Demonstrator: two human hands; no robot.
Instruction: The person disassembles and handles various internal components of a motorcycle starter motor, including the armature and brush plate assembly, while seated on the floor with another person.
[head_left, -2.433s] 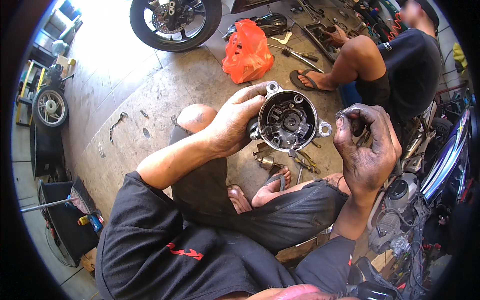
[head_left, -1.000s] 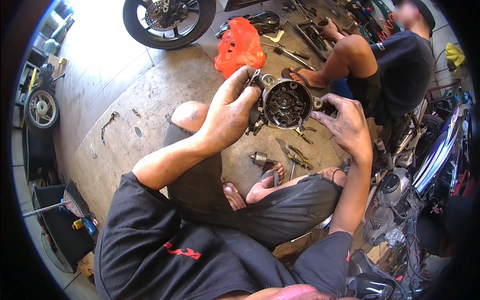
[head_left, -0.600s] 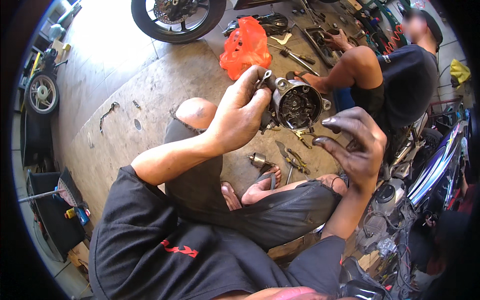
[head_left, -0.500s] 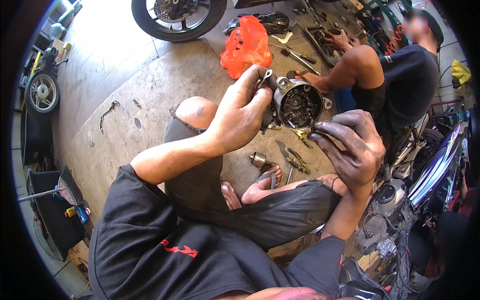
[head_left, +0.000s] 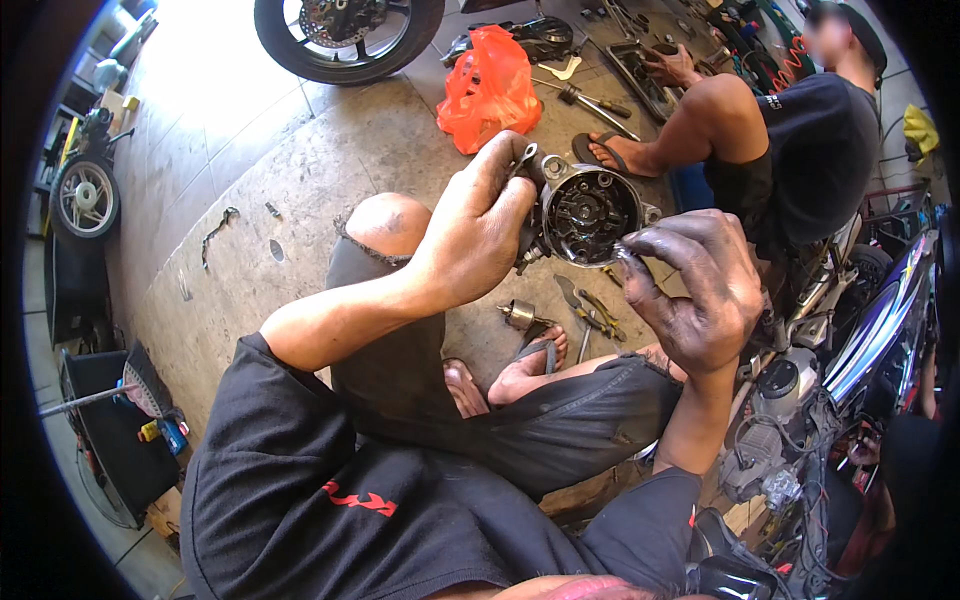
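Observation:
Dirt-stained, my left hand (head_left: 478,232) is closed round the left side of a round metal housing (head_left: 592,212). The housing has lugs on its rim, and its open face, dark and oily with parts inside, is turned up toward me. A small spanner (head_left: 524,160) with a ring end juts out between the thumb and forefinger of that same hand. My right hand (head_left: 705,285), blackened at the fingers, is at the housing's lower right rim. Its thumb and forefinger pinch a tiny shiny piece (head_left: 624,252), too small to name.
Beneath my hands lie pliers (head_left: 600,315) and a metal cylinder with a shaft (head_left: 520,315). An orange plastic bag (head_left: 490,92) sits ahead, near a motorcycle wheel (head_left: 350,35). A co-worker (head_left: 820,150) squats at the right over a tray (head_left: 645,85). Motorcycle parts (head_left: 765,440) crowd the lower right.
The housing has tipped slightly and shifted a little left. My right hand has moved slightly left and up, its fingertips now at the rim. The co-worker's foot has shifted slightly.

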